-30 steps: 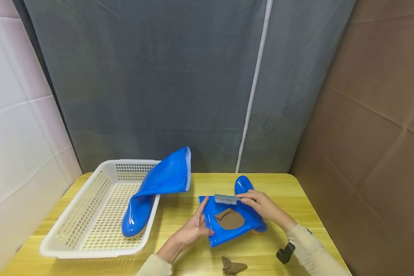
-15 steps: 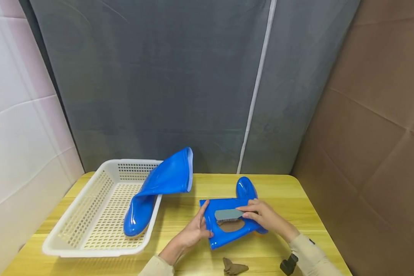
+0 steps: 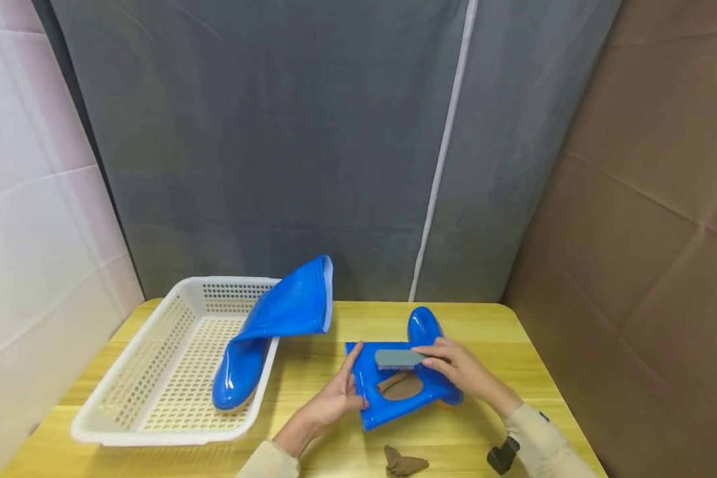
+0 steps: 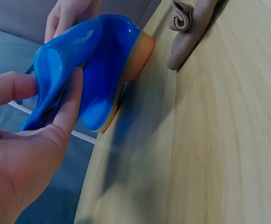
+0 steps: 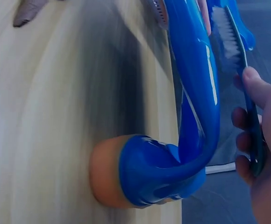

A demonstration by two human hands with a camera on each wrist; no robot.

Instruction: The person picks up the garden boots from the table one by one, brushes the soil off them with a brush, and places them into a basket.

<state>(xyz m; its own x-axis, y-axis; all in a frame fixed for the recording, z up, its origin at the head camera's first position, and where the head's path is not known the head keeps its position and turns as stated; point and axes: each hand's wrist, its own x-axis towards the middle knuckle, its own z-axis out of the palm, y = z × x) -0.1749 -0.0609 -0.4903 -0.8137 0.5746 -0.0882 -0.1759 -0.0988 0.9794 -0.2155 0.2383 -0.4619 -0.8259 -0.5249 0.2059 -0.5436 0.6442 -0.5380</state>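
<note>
A blue rain boot (image 3: 373, 405) lies toward the right of the table, a brown patch (image 3: 401, 386) on the upper side of its shaft. At the shaft's open end my left hand (image 3: 332, 400) grips the rim, thumb and fingers spread around it, as the left wrist view also shows. My right hand (image 3: 463, 366) holds a grey-green brush (image 3: 399, 359) by its handle, fingers curled round it in the right wrist view. Over the shaft, just beyond the patch, the brush head hangs with its bristles (image 5: 225, 36) facing the boot; contact is hard to tell.
To the left stands a white plastic basket (image 3: 173, 435). A second blue boot (image 3: 287, 302) leans in it, shaft over the right rim. A crumpled brown piece (image 3: 405, 463) lies near the front edge. Grey and brown cloth walls surround the wooden table (image 3: 334, 458).
The brush came down from the far edge of the shaft over the brown patch, then moved back away a little, uncovering more of the patch. My left hand keeps its grip.
</note>
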